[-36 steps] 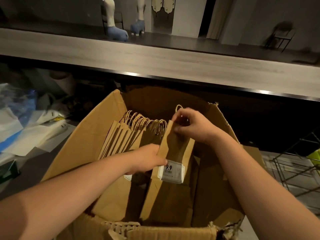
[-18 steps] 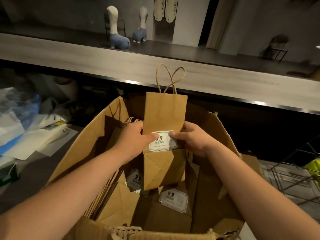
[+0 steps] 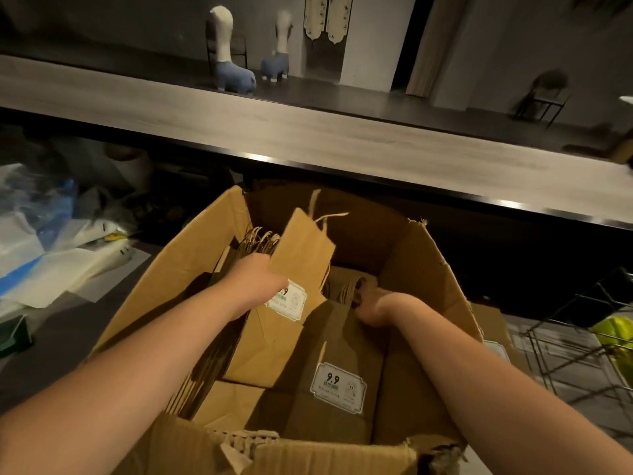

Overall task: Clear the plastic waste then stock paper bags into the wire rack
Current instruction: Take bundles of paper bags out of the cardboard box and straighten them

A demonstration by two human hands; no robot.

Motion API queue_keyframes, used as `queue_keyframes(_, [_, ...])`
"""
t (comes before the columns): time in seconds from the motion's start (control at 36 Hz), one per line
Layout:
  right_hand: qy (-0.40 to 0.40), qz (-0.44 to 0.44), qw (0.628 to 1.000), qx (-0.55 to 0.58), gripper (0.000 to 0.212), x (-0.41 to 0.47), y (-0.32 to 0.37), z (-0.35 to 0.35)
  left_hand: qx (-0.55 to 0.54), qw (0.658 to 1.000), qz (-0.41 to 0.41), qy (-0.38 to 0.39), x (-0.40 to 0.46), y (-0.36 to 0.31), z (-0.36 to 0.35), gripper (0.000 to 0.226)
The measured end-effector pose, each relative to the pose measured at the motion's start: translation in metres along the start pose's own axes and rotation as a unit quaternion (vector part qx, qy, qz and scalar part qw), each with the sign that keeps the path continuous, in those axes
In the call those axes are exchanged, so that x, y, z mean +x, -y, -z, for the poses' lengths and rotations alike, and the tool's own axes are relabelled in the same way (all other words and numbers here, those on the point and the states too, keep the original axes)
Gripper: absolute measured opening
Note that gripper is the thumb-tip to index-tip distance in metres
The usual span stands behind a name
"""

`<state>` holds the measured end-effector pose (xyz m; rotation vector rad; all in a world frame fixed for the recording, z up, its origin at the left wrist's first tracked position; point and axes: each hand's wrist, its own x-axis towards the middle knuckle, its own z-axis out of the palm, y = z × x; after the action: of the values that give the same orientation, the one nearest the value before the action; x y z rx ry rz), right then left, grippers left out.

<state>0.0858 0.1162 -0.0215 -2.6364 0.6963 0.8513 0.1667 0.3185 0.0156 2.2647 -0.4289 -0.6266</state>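
Head view: open cardboard box [image 3: 191, 269] sits near centre, below a long wooden counter [image 3: 342, 138] running across the far side. Left hand [image 3: 255, 286] grips a flat paper bag [image 3: 301, 248] at its lower part, fingers wrapped at the label; bag tilted right, twine handles up, raised above the box contents. Right hand [image 3: 380, 306] reaches into the box, fingers curled around the top of a second paper bag [image 3: 339, 365] with a "9.9" label [image 3: 338, 387], standing in the box. More bags stacked on edge [image 3: 260, 240] at the box's far left. Plastic waste [image 3: 37, 234] piled at left, well apart from the box. Wire rack [image 3: 579, 341] at right, something yellow-green [image 3: 613, 332] inside.
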Motion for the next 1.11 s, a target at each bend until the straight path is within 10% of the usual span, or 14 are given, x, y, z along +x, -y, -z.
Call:
queue_keyframes(0.81, [0.005,0.017,0.999,-0.052,0.034,-0.02,0.004,0.014,0.101,0.995,0.016,0.006,0.008,0.009,0.007,0.008])
queue_keyframes(1.11, [-0.142,-0.048,0.988,0.042,0.044,-0.02,-0.004,0.028,0.156,0.987,0.011,-0.029,0.012,0.017,0.01,0.009])
